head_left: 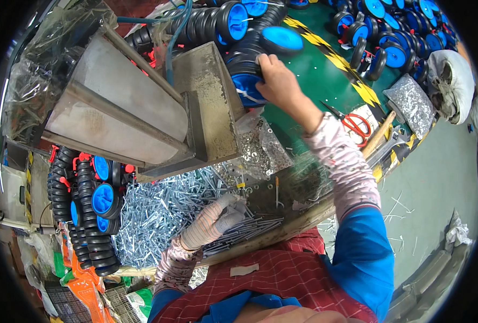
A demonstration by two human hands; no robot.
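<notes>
The right hand (279,81) is positioned at a wheel (244,88) with a blue hub and black tyre, located beside the upright metal box (213,81) on the far side of the bench. The fingers are bent at the edge of the wheel, with the thumb beside the hub; from this position I cannot tell whether they pinch it. The left hand (209,222), in a pale glove, is at the right edge of a heap of silver metal pins (158,210). Its fingers are bent; I cannot tell whether they hold a pin. A clear bag of small washers (263,145) lies between the 2 hands. 1 pair of red-handled scissors (356,128) lies to the right of the right forearm. Rows of stacked wheels (91,215) stand left of the pins.
</notes>
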